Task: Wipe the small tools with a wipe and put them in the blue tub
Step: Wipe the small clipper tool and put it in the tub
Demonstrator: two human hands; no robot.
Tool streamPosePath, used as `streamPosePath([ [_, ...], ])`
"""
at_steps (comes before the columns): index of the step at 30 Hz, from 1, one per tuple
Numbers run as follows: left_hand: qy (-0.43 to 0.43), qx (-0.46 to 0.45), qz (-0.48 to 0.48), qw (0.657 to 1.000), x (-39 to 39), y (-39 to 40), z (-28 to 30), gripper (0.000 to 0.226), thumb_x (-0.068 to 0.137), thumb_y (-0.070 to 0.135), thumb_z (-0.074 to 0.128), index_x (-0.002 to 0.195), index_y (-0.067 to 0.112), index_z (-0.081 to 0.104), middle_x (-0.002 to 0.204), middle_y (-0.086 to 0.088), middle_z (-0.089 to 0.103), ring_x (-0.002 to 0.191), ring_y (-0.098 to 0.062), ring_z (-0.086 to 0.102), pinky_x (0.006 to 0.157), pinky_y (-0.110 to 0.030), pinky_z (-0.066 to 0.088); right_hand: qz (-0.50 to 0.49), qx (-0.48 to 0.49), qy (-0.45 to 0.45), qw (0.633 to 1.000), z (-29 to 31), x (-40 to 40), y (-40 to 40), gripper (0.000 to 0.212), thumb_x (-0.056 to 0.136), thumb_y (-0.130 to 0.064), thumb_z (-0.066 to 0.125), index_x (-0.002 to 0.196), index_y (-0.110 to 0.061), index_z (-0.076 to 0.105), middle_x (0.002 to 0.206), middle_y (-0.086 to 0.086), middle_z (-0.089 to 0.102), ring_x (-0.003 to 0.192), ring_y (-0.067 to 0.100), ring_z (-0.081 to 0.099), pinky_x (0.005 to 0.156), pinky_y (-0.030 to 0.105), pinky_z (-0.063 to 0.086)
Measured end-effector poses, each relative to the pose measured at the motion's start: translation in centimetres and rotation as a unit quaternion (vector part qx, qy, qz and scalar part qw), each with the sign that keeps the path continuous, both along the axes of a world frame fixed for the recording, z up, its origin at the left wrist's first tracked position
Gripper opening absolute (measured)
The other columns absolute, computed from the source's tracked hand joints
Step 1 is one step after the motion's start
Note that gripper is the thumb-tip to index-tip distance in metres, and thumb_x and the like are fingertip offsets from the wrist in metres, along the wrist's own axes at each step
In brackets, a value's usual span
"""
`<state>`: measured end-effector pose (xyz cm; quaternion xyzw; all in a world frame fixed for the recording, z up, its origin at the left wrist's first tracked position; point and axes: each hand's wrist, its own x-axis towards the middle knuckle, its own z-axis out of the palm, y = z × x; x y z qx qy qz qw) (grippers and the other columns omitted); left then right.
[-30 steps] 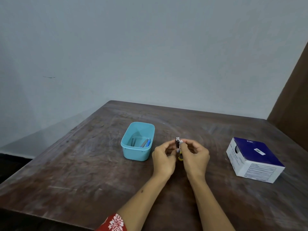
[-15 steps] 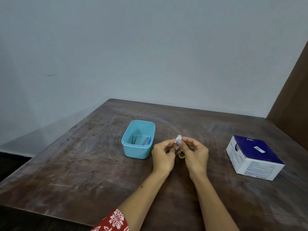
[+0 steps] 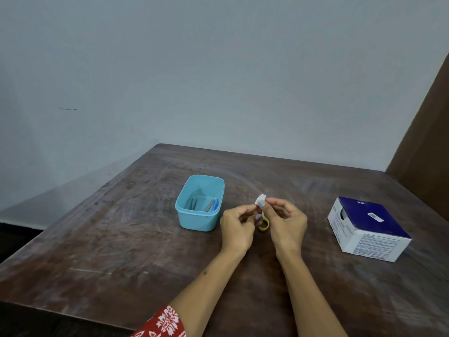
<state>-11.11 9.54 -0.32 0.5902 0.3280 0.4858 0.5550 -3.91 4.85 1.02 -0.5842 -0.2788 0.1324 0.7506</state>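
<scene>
Moved: small white wipe now covers the tool tip bare a second ago.
Right hand: pinches wipe.
Left hand: pinches yellow-ringed small tool.
Light-blue plastic tub: beside hands.

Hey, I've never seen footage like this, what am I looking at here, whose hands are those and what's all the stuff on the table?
There is no machine here. A person wears a camera on the head, so this one view looks forward and down at their own two bare hands over a brown wooden table.

The left hand and right hand meet in the middle. The right pinches a small white wipe around a small tool with a yellow ring, which the left hand also holds. The tool itself is mostly hidden.

To the left stands a blue tub with a few tools already inside. To the right sits a blue and white box.
</scene>
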Motion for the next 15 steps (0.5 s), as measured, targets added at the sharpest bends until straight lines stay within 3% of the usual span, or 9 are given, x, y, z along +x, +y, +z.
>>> streamPosePath([
  [5, -0.013, -0.003, 0.012, 1.0, -0.26, -0.09, 0.27, 0.029, 0.081, -0.017, 0.056, 0.1, 0.002, 0.069, 0.076, 0.003, 0.068, 0.066, -0.001, 0.068, 0.062, -0.013, 0.053, 0.004, -0.027, -0.022, 0.999, 0.03, -0.28, 0.07, 0.014, 0.072, -0.004, 0.077, 0.071, -0.016, 0.071, 0.065, 0.002, 0.069, 0.054, 0.005, 0.062, 0.046, 0.017, 0.047],
  [9, -0.011, -0.002, 0.001, 1.0, -0.13, 0.0, 0.05, 0.029, 0.081, -0.015, 0.058, 0.102, 0.001, 0.069, 0.082, -0.001, 0.071, 0.074, -0.008, 0.07, 0.069, -0.021, 0.057, -0.009, 0.002, -0.041, 0.999, 0.36, -0.32, -0.19, 0.014, 0.076, -0.004, 0.074, 0.077, -0.017, 0.072, 0.07, -0.004, 0.07, 0.06, 0.001, 0.064, 0.048, 0.012, 0.047],
  [12, -0.013, -0.003, 0.013, 1.0, -0.18, 0.24, -0.02, 0.028, 0.081, -0.014, 0.058, 0.1, 0.003, 0.07, 0.078, 0.001, 0.07, 0.068, -0.004, 0.069, 0.066, -0.018, 0.056, 0.0, -0.025, -0.058, 0.998, 0.07, -0.5, -0.02, 0.015, 0.075, -0.002, 0.074, 0.074, -0.016, 0.072, 0.063, -0.005, 0.069, 0.053, 0.001, 0.063, 0.048, 0.013, 0.046],
  [15, -0.008, -0.001, 0.009, 1.0, -0.13, 0.16, 0.01, 0.026, 0.081, -0.013, 0.059, 0.1, 0.002, 0.07, 0.081, -0.002, 0.071, 0.071, -0.007, 0.07, 0.069, -0.022, 0.057, -0.015, -0.006, -0.05, 0.999, 0.06, -0.26, 0.02, 0.012, 0.076, -0.005, 0.074, 0.077, -0.017, 0.073, 0.069, -0.005, 0.071, 0.06, 0.002, 0.065, 0.052, 0.013, 0.048],
])
